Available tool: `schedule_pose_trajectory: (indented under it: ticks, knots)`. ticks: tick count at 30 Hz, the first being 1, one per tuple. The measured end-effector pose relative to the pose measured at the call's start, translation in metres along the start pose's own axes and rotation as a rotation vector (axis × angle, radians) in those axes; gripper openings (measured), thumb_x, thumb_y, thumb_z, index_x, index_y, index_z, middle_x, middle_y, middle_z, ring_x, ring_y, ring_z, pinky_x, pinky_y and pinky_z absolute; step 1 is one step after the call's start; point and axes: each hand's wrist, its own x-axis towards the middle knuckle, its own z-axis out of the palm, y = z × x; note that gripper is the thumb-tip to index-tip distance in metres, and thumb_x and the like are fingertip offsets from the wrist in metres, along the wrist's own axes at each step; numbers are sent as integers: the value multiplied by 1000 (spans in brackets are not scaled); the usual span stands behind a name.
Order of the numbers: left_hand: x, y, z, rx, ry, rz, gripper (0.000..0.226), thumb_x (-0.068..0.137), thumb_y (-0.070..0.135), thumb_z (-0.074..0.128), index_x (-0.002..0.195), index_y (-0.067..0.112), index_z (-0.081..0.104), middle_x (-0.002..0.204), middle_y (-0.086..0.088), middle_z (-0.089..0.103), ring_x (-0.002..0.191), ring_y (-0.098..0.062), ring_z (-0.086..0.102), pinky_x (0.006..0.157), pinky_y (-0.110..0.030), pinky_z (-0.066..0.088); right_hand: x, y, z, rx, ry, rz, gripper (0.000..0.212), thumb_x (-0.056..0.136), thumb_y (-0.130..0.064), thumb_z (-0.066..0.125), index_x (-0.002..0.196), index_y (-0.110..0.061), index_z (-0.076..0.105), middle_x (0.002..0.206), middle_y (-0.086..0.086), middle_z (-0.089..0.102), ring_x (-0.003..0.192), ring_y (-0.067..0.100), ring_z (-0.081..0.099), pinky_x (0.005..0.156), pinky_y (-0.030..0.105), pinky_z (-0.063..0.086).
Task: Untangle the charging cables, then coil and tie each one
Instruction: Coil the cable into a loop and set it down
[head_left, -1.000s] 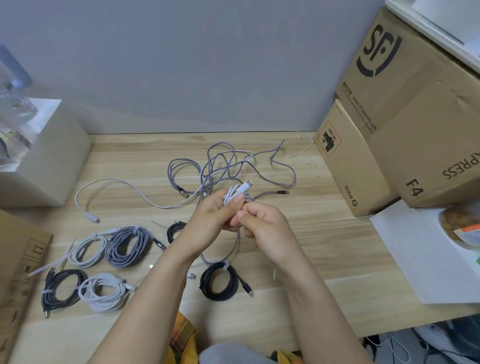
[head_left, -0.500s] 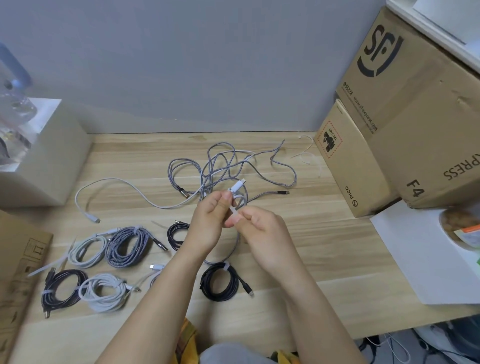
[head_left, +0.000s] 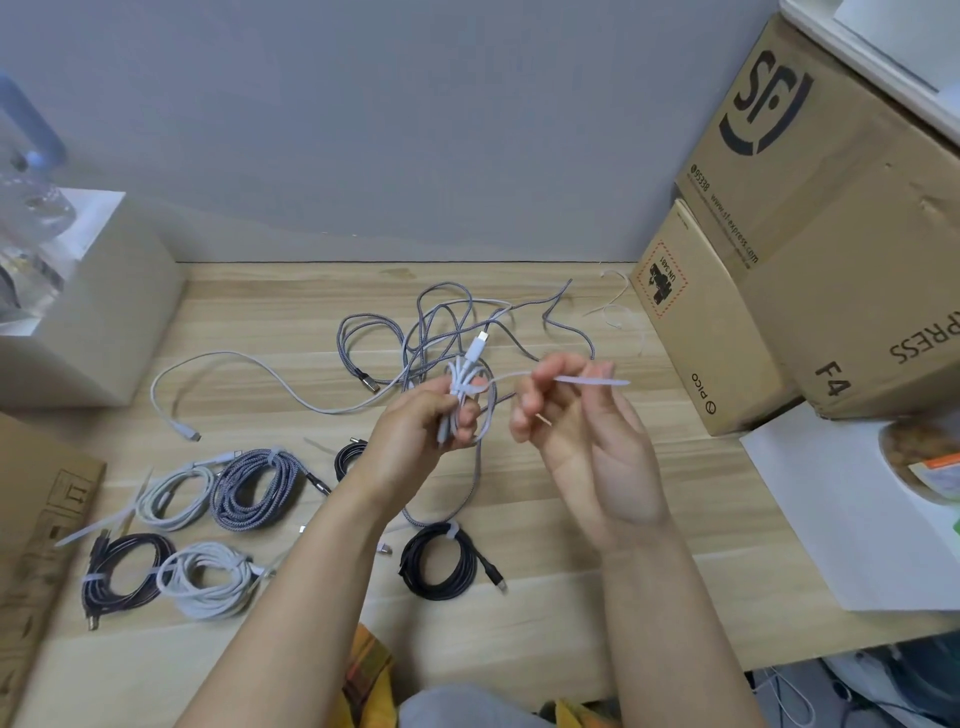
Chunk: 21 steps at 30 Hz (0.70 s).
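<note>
Above the table (head_left: 545, 597), the left hand (head_left: 415, 436) is gripping a small white coil (head_left: 465, 395), fingers curled round the bundle, its plug sticking up past the knuckles. The right hand (head_left: 576, 415) is pinching the free end of a white tie (head_left: 587, 381), and that tie is running straight across from a loop already wrapped round the coil, with its tip poking out to the right of the fingers. Both hands are hovering just clear of the wood, close together.

Just behind them, the grey tangle (head_left: 441, 332) is lying loose on the table, one braided strand trailing down under the hands. A long white cable (head_left: 249, 364) is snaking off to the left of it, uncoiled.

Nearer the person, a black coil (head_left: 439, 561) is sitting tied, just below the left wrist. Further left, four more tied coils are lying in a cluster: pale one (head_left: 174, 499), grey braided one (head_left: 260, 488), black one (head_left: 124, 577) and white one (head_left: 208, 582). Another dark coil (head_left: 348, 457) is peeking out behind the left forearm.

Cardboard boxes (head_left: 831, 234) are stacking up along the right edge.
</note>
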Motion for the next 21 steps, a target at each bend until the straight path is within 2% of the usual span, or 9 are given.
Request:
schedule_pose_trajectory:
  ticks: [3, 5, 7, 8, 11, 15, 17, 19, 21]
  knots:
    - [-1, 1, 0, 28, -55, 33, 29, 74, 14, 43, 96, 7, 60, 61, 3, 49, 56, -8, 45, 62, -20, 41, 1, 0, -1, -110, 105, -95, 36, 68, -63, 67, 68, -27, 65, 67, -12, 53, 62, 8, 47, 65, 21, 40]
    - [-1, 2, 1, 43, -65, 37, 31, 76, 14, 46, 101, 5, 61, 63, 3, 52, 57, -6, 47, 58, -15, 41, 1, -2, -3, -207, 172, -153, 39, 66, -65, 67, 60, -27, 61, 67, -14, 52, 66, 8, 47, 70, 22, 38]
    - [-2, 4, 1, 99, -62, 58, 30, 79, 16, 48, 103, 5, 61, 65, 4, 52, 58, -7, 46, 57, -15, 39, 0, -7, -4, -297, 214, -197, 35, 68, -58, 72, 58, -26, 61, 68, -13, 57, 76, 10, 56, 78, 23, 42]
    - [-3, 5, 0, 159, -63, 78, 28, 80, 17, 48, 102, 7, 62, 65, 4, 53, 58, -9, 45, 58, -16, 37, -1, -9, -5, -345, 227, -213, 28, 71, -48, 75, 58, -26, 63, 66, -11, 61, 78, 11, 62, 79, 22, 45]
    - [-8, 10, 2, 270, -52, 130, 19, 80, 19, 51, 95, 9, 59, 62, 4, 56, 56, -11, 43, 55, -19, 33, -2, -12, -7, -495, 300, -223, 21, 78, -18, 65, 59, -20, 58, 48, -7, 56, 55, 13, 61, 67, 25, 53]
    - [-13, 17, 9, 236, 11, 165, 13, 84, 7, 58, 91, 11, 48, 57, 1, 60, 49, -9, 46, 50, -14, 35, -2, -14, -8, -603, 327, -186, 24, 80, -15, 65, 60, -15, 52, 43, -6, 47, 39, 8, 42, 65, 42, 53]
    - [-15, 19, 13, 242, -1, 179, 12, 91, -4, 51, 90, 8, 48, 54, 1, 59, 48, -7, 45, 50, -12, 37, -2, -15, -8, -651, 316, -149, 29, 83, -13, 67, 61, -12, 49, 43, -6, 44, 37, 7, 36, 58, 49, 50]
    - [-17, 21, 16, 260, -18, 187, 13, 92, -6, 47, 89, 7, 49, 53, 2, 58, 49, -6, 47, 51, -12, 38, -2, -15, -7, -684, 309, -133, 30, 83, -11, 67, 60, -10, 48, 46, 5, 39, 36, 8, 32, 55, 52, 47]
    - [-19, 24, 18, 264, -34, 190, 13, 92, -5, 47, 89, 7, 49, 53, 3, 58, 50, -6, 49, 52, -13, 39, -3, -16, -6, -708, 304, -124, 30, 83, -8, 67, 59, -6, 48, 47, 7, 36, 36, 9, 31, 52, 52, 45]
